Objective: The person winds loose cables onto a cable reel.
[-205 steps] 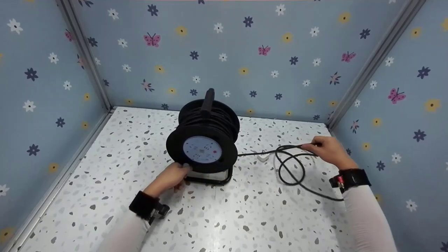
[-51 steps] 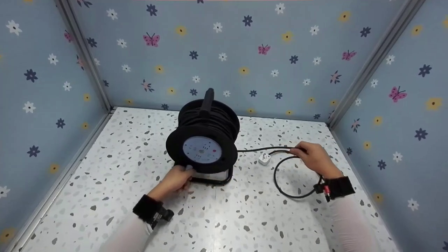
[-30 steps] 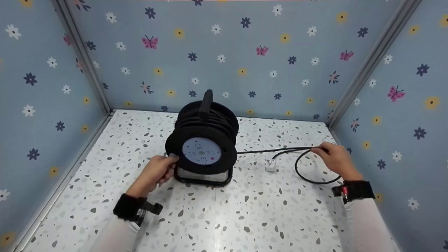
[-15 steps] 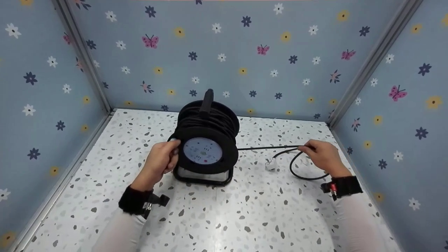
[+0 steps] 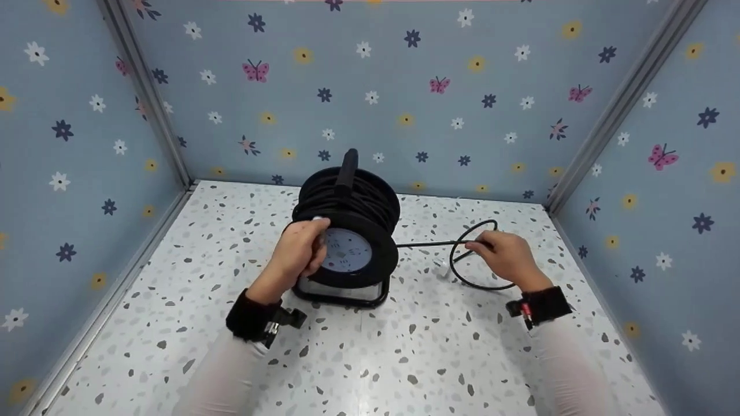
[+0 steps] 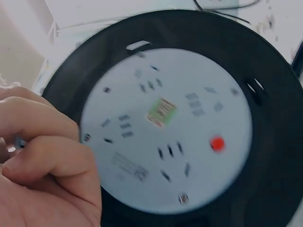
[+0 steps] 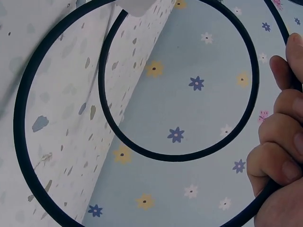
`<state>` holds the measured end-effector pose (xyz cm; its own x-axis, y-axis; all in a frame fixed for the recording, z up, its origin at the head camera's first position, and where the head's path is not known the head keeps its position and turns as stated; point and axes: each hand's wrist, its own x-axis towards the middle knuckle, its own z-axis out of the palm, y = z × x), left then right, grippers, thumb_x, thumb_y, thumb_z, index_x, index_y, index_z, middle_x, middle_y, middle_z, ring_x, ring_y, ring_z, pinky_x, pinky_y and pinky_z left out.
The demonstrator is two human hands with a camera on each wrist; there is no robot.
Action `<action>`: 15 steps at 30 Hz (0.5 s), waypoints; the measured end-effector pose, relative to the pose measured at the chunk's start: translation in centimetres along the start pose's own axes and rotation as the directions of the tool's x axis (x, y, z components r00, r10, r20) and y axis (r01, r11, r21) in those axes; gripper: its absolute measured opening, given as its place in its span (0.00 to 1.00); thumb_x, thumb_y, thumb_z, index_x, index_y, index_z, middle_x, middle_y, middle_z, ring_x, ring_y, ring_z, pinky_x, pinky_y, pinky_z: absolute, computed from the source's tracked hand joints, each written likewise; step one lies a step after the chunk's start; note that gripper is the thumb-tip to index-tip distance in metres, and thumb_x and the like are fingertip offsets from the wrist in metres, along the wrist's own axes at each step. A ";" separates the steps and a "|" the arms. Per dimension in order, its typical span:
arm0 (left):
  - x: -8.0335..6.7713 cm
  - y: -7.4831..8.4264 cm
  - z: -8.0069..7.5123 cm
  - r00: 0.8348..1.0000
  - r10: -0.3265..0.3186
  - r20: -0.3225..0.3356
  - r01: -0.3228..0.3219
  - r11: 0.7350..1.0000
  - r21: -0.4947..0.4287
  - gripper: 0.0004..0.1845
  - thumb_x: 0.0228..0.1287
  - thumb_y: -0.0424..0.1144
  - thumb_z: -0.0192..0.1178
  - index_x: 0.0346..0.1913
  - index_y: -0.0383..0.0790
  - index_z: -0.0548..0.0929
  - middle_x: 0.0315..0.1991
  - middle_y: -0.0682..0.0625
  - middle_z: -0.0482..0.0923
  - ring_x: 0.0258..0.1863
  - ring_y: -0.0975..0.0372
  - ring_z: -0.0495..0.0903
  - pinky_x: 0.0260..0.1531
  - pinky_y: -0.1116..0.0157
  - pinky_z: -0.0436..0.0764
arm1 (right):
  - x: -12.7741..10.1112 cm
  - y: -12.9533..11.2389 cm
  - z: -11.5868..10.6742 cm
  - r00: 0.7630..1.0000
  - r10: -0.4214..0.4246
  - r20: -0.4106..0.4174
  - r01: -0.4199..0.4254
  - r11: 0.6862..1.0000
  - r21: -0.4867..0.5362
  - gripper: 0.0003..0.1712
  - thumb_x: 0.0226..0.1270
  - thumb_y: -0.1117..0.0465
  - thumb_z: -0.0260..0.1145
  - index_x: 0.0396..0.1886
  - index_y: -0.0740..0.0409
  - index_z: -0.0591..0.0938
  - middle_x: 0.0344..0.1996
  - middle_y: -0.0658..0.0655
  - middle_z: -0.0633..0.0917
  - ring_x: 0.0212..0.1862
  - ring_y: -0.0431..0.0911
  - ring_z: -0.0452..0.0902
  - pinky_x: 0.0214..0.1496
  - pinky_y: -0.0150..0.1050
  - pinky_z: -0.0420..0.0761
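Observation:
A black cable reel [image 5: 376, 248] stands on a tubular frame, black cable wound on its drum. Its front disc has a pale round socket panel [image 6: 165, 127] with a red button [image 6: 217, 144]. At the disc's upper left, my left hand [image 5: 298, 248] grips a small pale knob [image 5: 317, 218], mostly hidden by the curled fingers. To the right, my right hand [image 5: 506, 257] holds the black cable [image 5: 430, 244], which runs nearly straight from the reel. Loose cable [image 7: 103, 85] hangs in loops around that hand. A white plug [image 5: 442, 266] lies beside the loops, blurred.
The reel stands on a white speckled surface [image 5: 439, 358]. Blue flowered panels rise at the back [image 5: 393, 75], left [image 5: 75, 173] and right [image 5: 665, 190], joined by grey metal corner posts [image 5: 147, 86].
My left hand has carried the knob from the disc's bottom up its left side to the upper left, turning the disc. My right hand has come closer to the reel, holding the cable.

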<state>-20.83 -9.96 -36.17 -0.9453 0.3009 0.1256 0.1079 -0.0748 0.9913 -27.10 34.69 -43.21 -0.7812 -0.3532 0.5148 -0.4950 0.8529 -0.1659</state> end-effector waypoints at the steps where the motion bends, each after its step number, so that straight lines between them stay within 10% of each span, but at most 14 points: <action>1: 0.0 0.1 0.3 1.000 0.001 0.004 -0.001 1.000 -0.003 0.29 0.65 0.50 0.46 0.16 0.28 0.61 0.04 0.41 0.59 0.01 0.57 0.53 0.01 0.57 0.52 | 0.1 -0.2 0.1 1.000 -0.004 0.004 0.004 1.000 0.003 0.07 0.57 0.42 0.59 0.24 0.35 0.75 0.13 0.38 0.68 0.14 0.36 0.61 0.19 0.34 0.60; 15: 1.8 -2.4 3.9 0.997 0.074 -0.003 -0.073 0.976 -0.206 0.30 0.63 0.52 0.49 0.10 0.36 0.57 0.02 0.44 0.54 0.01 0.56 0.47 0.00 0.58 0.46 | 1.4 -2.7 1.6 0.997 -0.062 0.046 0.060 0.998 0.026 0.08 0.59 0.44 0.57 0.25 0.38 0.75 0.13 0.38 0.66 0.14 0.36 0.59 0.18 0.34 0.59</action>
<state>-21.60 -5.53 -38.21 -0.9355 0.2921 0.1988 0.1111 -0.2911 0.9502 -27.48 31.30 -43.35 -0.7658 -0.4224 0.4849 -0.5512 0.8196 -0.1566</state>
